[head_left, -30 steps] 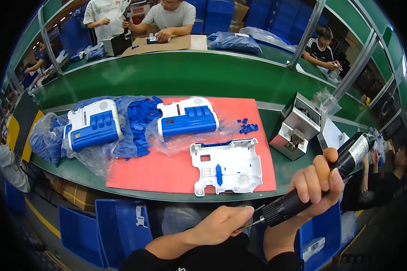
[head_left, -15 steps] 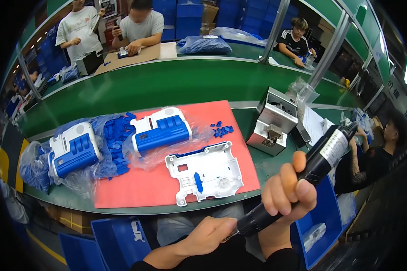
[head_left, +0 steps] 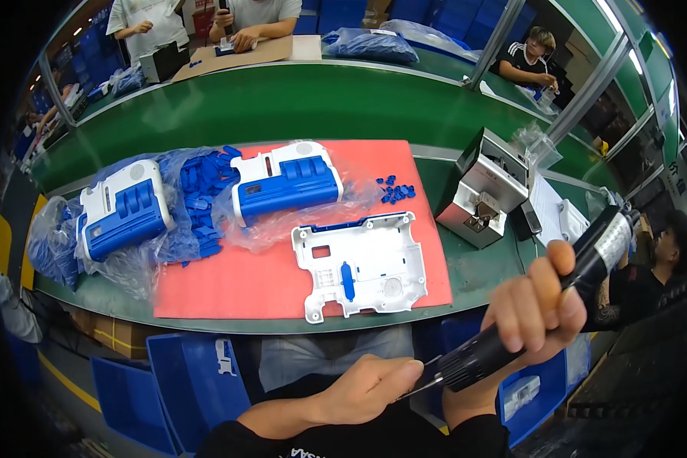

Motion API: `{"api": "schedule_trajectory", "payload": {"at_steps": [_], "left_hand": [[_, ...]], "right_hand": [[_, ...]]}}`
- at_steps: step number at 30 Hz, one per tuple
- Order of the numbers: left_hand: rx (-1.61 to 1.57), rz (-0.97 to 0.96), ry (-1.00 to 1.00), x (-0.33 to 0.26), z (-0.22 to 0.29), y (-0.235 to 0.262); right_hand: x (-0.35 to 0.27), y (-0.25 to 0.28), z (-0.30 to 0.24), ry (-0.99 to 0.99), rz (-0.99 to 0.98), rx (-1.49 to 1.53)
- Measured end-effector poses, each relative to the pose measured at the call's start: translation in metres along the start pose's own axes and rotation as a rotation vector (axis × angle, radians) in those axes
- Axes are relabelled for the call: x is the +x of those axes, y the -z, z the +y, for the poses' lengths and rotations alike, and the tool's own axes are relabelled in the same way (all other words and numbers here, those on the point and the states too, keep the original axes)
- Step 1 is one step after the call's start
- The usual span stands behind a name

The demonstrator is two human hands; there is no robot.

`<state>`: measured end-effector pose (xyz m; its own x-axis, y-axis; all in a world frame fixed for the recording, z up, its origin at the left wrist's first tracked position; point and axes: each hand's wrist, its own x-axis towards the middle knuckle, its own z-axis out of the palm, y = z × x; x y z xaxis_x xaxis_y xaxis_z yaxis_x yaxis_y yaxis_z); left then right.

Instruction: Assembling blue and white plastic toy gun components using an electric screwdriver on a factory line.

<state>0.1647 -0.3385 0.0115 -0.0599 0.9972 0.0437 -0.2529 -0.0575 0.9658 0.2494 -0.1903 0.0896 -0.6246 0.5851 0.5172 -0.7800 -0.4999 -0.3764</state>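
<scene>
Screwdriver (head_left: pixel 477 360), black, in the air at the near right of the green surface (head_left: pixel 466 276); slants with bit (head_left: pixel 429 384) low to the left, rear end high to the right. Right grip (head_left: pixel 530 305) closed around its body, thumb and fingers wrapped. Left grip (head_left: pixel 370 389) narrow, fingers drawn together at the bit; cannot tell whether they pinch it.

Beyond the hands, a red mat (head_left: pixel 206 286) on the surface. Near its front edge, a white shell (head_left: pixel 382 263), hollow side up, blue strip (head_left: pixel 348 282) inside. Behind that, a blue-and-white case (head_left: pixel 288 187) on clear plastic film. Second case (head_left: pixel 126 210) at left, tilted on a bag. Between the cases, a heap of blue pieces (head_left: pixel 197 179). Small blue caps (head_left: pixel 395 191) scattered at the mat's right rear.

Right of the mat, a metal box (head_left: pixel 466 217), a small black block (head_left: pixel 525 220) beside it. Below the surface edge, blue bins (head_left: pixel 195 389) left and right. Across the green partition (head_left: pixel 244 107), co-workers at another bench.
</scene>
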Motion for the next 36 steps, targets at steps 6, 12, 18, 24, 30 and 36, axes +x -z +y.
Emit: {"api": "schedule_trajectory", "payload": {"at_steps": [6, 12, 18, 24, 30, 36], "left_hand": [[-0.003, 0.015, -0.042, 0.001, -0.002, -0.002], [-0.012, -0.006, -0.024, 0.0, -0.006, -0.003], [-0.017, -0.01, -0.041, 0.002, -0.009, -0.009], [-0.061, -0.014, -0.008, 0.003, -0.01, -0.012], [-0.05, -0.031, 0.002, 0.004, -0.013, -0.012], [-0.11, -0.011, 0.026, 0.002, -0.015, -0.012]], "right_hand": [[-0.003, -0.003, 0.002, -0.03, -0.027, -0.078], [-0.004, -0.002, 0.001, -0.012, -0.035, -0.079], [-0.005, -0.002, -0.003, -0.017, -0.065, -0.108], [-0.005, 0.001, -0.007, -0.04, -0.092, -0.149], [-0.003, 0.002, -0.011, -0.05, -0.131, -0.146], [-0.003, 0.0, -0.012, -0.025, -0.107, -0.207]]}}
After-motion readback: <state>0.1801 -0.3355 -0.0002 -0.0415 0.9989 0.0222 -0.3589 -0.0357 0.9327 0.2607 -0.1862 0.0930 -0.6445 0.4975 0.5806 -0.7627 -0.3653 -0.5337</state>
